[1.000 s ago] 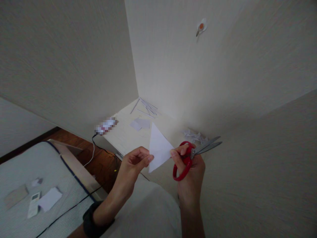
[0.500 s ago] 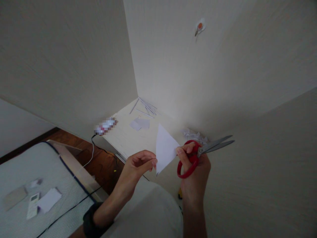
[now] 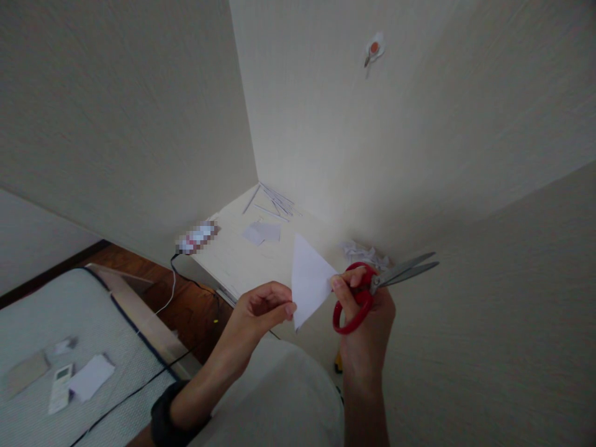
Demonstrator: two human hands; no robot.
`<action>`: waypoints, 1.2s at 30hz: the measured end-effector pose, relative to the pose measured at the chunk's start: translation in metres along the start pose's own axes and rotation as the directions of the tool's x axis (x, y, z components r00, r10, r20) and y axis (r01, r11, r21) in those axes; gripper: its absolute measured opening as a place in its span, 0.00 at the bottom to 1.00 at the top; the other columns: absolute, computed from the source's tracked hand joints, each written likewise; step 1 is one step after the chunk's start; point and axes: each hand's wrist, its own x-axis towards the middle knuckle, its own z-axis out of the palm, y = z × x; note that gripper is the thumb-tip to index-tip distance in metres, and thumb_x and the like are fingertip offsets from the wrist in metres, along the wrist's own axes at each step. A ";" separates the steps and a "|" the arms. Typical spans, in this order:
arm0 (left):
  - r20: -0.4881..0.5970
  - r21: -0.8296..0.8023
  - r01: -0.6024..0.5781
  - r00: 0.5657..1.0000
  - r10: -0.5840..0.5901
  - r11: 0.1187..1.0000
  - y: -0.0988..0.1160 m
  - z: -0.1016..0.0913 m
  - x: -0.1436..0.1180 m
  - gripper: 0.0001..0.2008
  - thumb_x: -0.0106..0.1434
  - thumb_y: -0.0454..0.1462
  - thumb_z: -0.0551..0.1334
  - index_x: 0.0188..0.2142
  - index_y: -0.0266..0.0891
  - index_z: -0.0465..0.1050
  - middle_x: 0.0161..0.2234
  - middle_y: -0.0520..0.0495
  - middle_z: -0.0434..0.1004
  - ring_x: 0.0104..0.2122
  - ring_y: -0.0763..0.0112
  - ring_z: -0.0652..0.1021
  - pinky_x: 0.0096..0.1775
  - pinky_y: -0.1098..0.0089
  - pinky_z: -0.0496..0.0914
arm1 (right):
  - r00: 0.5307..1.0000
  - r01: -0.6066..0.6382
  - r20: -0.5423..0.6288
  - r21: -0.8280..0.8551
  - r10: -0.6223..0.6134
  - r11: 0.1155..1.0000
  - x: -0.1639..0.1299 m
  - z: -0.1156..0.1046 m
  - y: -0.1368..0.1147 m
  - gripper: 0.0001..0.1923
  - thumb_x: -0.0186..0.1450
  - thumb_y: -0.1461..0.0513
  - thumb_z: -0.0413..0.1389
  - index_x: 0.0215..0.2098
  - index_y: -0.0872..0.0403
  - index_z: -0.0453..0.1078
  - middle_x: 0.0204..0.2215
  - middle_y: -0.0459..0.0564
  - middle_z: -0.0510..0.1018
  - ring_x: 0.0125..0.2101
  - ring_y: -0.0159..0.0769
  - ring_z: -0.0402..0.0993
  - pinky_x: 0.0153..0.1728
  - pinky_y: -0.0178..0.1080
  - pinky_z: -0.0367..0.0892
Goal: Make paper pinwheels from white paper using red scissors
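A white paper triangle (image 3: 308,279) is held up between both hands, point upward. My left hand (image 3: 263,307) pinches its lower left edge with thumb and forefinger. My right hand (image 3: 367,313) grips red-handled scissors (image 3: 372,285) and also pinches the paper's right corner with its fingertips. The scissor blades are closed and point right, away from the paper. A dark band sits on my left wrist.
A pale desk (image 3: 242,254) in the room corner carries thin paper strips (image 3: 275,203), a flat paper scrap (image 3: 263,233) and crumpled offcuts (image 3: 364,253). At lower left, a bed (image 3: 41,323) holds a remote (image 3: 59,386) and paper (image 3: 92,376). Cables cross the wooden floor (image 3: 186,304).
Both hands and the paper have shifted right and slightly down since one second ago. Over the last half second they hardly moved.
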 end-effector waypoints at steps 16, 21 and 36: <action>0.086 0.160 -0.001 0.996 -0.013 0.987 0.003 -0.009 -0.003 0.08 0.51 0.39 0.70 0.22 0.40 0.75 0.19 0.53 0.71 0.21 0.74 0.68 0.24 0.75 0.60 | 0.999 0.029 -0.022 0.018 -0.029 0.999 0.003 0.003 -0.006 0.14 0.54 0.69 0.64 0.25 0.52 0.62 0.20 0.37 0.69 0.21 0.26 0.67 0.26 0.31 0.63; 0.113 0.166 -0.016 0.994 -0.002 0.986 0.002 -0.014 -0.003 0.08 0.54 0.39 0.69 0.22 0.40 0.76 0.19 0.53 0.72 0.21 0.75 0.69 0.26 0.75 0.62 | 0.998 0.048 -0.048 0.034 -0.047 0.998 0.006 0.004 -0.009 0.14 0.53 0.68 0.64 0.23 0.52 0.61 0.20 0.37 0.67 0.22 0.27 0.67 0.27 0.32 0.65; 0.067 0.193 -0.058 0.997 0.045 0.980 0.006 -0.008 -0.003 0.11 0.52 0.39 0.70 0.20 0.39 0.72 0.17 0.55 0.70 0.20 0.77 0.68 0.26 0.75 0.62 | 0.999 0.036 0.002 0.060 -0.036 0.998 0.004 0.002 -0.005 0.13 0.55 0.70 0.63 0.25 0.52 0.63 0.21 0.37 0.70 0.23 0.26 0.68 0.29 0.32 0.64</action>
